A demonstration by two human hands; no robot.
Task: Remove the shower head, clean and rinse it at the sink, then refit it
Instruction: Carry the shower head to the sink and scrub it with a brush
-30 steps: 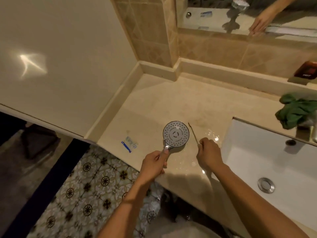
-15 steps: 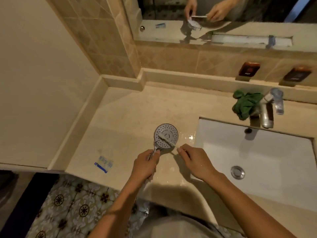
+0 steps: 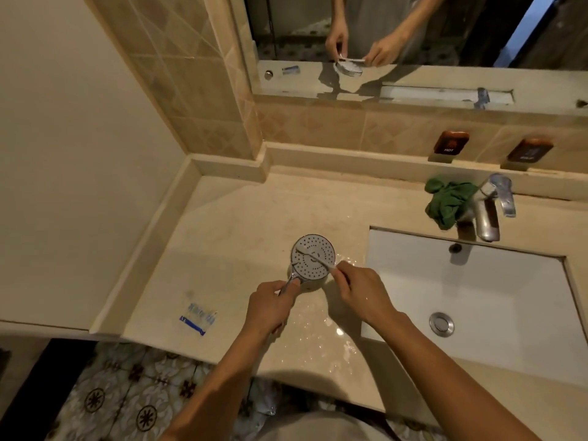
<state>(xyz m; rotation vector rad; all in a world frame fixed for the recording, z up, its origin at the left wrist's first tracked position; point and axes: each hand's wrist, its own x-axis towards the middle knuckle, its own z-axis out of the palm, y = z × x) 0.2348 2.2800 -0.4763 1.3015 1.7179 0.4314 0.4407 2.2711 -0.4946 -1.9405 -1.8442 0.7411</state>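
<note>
A round chrome shower head [image 3: 313, 257] lies face up over the wet beige counter [image 3: 254, 218], left of the sink [image 3: 477, 281]. My left hand [image 3: 272, 305] is closed around its handle. My right hand [image 3: 358, 289] pinches a thin white toothbrush [image 3: 313, 254], which lies across the perforated face with its bristle end at the upper left of the disc.
A chrome tap [image 3: 488, 211] stands behind the sink, with a crumpled green cloth [image 3: 448, 200] beside it. A blue and white wrapper [image 3: 197, 319] lies near the counter's front left. Water pools [image 3: 324, 332] near the front edge. The mirror [image 3: 413, 33] above reflects both hands.
The toothbrush, held upright beside the head a second ago, has been laid across the face and pushed to its upper left. My view has swung right toward the sink.
</note>
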